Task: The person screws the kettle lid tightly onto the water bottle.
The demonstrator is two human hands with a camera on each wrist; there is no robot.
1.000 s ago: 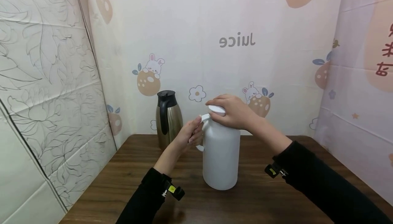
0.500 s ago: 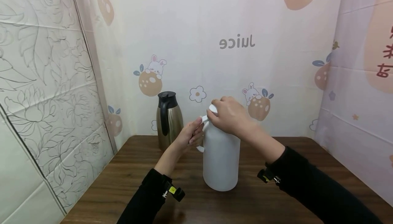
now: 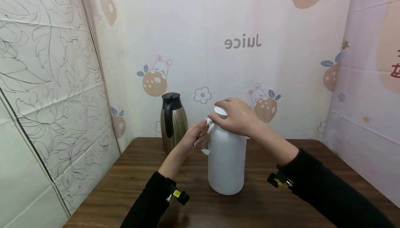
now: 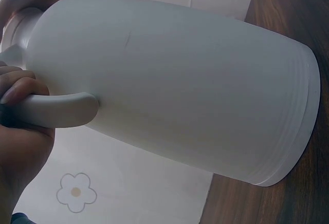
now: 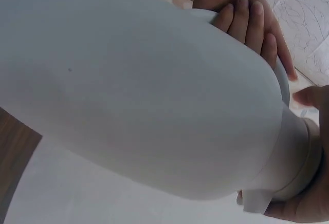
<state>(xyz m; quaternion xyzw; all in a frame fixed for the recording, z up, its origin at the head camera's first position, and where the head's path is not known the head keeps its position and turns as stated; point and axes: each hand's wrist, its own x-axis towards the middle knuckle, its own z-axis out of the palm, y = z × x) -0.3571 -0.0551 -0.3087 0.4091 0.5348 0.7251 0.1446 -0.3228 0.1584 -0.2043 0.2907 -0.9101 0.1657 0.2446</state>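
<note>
A white thermos jug (image 3: 226,162) stands upright on the wooden table, its handle toward the left. My left hand (image 3: 193,136) grips that handle (image 4: 56,111), fingers wrapped round it and the thumb near its top end. My right hand (image 3: 239,117) comes over the top from the right and holds the white lid (image 3: 220,111), with the thumb on the near side and the fingers on the far side. In the right wrist view a small spout (image 5: 257,201) juts out below the lid. Much of the lid is hidden by the right hand.
A gold-brown metal jug (image 3: 178,125) with a black top and black handle stands behind my left hand. The brown wood-grain table (image 3: 125,183) ends at a printed curtain (image 3: 187,30) at the back, with patterned panels on both sides.
My right hand turned one way on the lid and then back, its wrist swinging left and then right again. The left hand stays on the handle, and the jug stays standing in place.
</note>
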